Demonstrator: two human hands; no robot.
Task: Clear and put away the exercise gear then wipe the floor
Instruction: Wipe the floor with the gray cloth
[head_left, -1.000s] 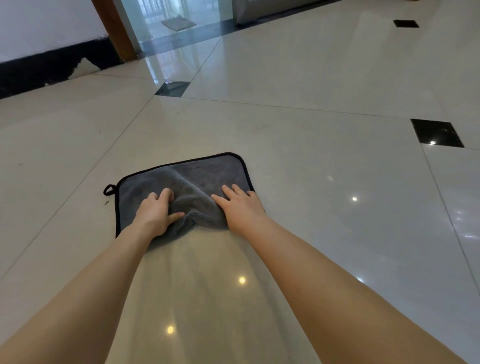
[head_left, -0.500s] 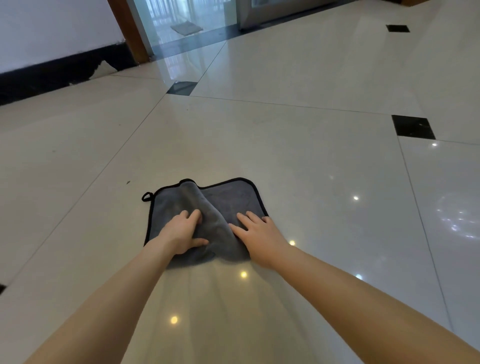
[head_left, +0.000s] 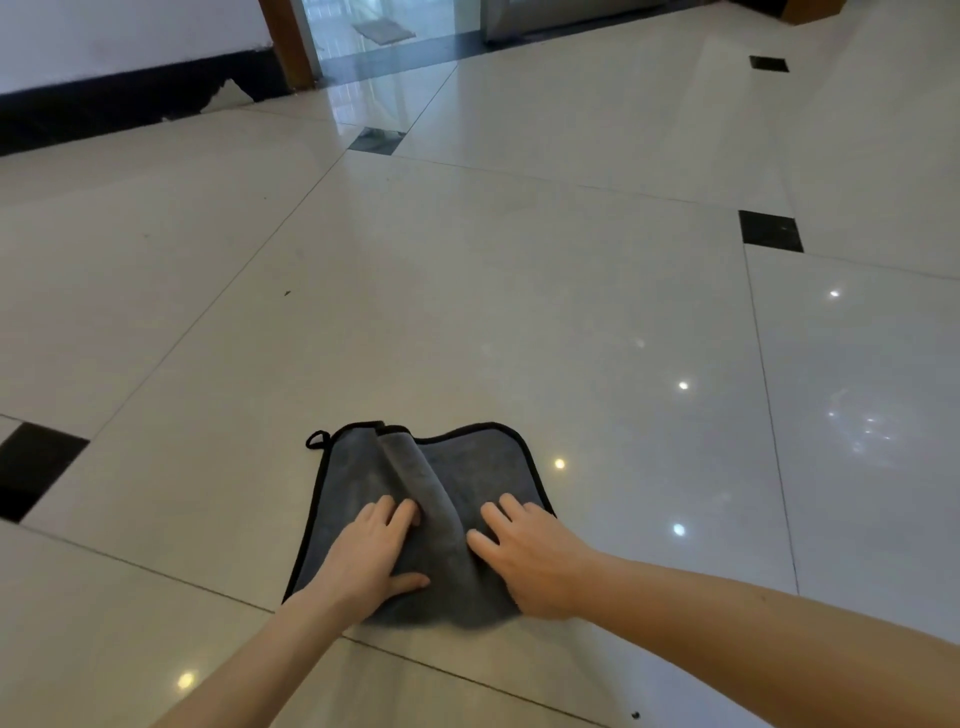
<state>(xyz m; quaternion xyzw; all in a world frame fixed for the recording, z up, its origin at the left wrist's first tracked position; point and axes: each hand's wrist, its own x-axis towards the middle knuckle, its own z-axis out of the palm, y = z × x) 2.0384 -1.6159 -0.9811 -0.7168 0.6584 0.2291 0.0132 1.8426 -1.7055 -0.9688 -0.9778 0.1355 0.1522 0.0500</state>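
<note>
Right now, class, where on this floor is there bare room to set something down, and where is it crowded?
Bare tile lies right of the grey cloth, toward the black inset tile, and beyond the cloth toward the glass door. Left, tile runs to another black inset. Only the cloth is crowded: left hand and right hand press it flat.

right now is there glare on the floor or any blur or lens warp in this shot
Head view: small bright lamp reflections dot the glossy floor, one beside the grey cloth; tile joints bow slightly from the wide lens; both hands and the cloth look sharp, the far doorway washed out.
</note>
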